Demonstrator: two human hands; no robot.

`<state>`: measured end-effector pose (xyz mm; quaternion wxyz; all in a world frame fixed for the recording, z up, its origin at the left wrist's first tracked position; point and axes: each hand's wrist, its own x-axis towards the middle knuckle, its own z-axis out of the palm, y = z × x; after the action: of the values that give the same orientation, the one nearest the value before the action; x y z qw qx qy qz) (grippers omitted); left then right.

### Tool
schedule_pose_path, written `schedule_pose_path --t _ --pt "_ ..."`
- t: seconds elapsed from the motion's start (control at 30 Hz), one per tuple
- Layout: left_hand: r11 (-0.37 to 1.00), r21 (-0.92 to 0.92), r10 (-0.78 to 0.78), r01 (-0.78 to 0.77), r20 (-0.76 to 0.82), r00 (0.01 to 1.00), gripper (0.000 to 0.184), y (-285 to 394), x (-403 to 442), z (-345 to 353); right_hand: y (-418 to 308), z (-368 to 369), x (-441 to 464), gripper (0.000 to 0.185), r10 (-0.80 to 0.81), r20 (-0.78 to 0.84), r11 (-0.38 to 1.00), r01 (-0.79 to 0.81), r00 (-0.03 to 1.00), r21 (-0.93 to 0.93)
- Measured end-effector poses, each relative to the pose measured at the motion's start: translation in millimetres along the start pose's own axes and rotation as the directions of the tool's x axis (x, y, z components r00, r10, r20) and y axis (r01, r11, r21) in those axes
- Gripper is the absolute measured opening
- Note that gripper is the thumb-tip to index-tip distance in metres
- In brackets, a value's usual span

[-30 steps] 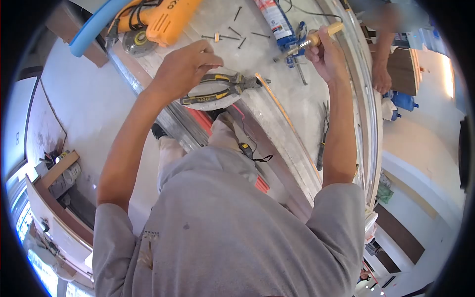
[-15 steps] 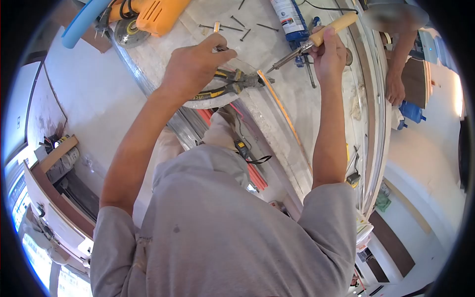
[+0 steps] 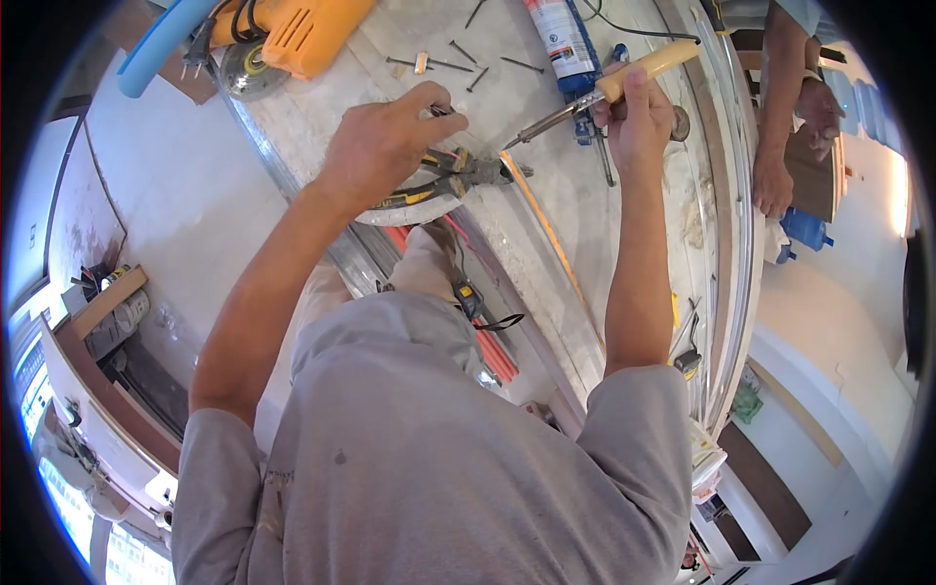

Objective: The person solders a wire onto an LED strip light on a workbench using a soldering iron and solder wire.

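Over bench | R hand grips sold. iron, tip nearer strip now | L hand: can't tell

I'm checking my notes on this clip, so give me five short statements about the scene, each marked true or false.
1. The right hand holds the soldering iron by its handle. True.
2. The pliers have blue handles. False: they are yellow and black.
3. The iron's tip is close to one end of the orange strip. True.
4. The left hand is spread flat. False: its fingers are curled.
5. In the picture, the grinder is right of the loose screws. False: it is left of them.
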<state>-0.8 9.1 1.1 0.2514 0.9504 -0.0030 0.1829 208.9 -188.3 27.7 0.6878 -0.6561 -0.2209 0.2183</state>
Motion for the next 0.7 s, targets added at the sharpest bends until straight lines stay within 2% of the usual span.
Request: schedule_pose_path --t 0.07,0.57,0.7 --pt "1.0 -0.003 0.007 -0.007 -0.002 1.0 0.034 0.3 -0.3 0.6 2.4 -6.9 0.8 0.037 0.01 0.037 0.999 -0.011 0.999 0.035" --pt "0.998 0.017 0.062 -0.062 -0.008 0.998 0.032 -2.8 2.0 1.3 2.3 -2.1 -2.7 0.036 -0.02 0.013 0.999 0.02 1.0 -0.037" --pt "0.998 0.011 0.055 -0.055 0.006 0.998 0.032 0.3 3.7 -1.3 3.6 -3.5 -1.4 0.035 -0.021 0.018 1.0 0.021 1.0 -0.003"
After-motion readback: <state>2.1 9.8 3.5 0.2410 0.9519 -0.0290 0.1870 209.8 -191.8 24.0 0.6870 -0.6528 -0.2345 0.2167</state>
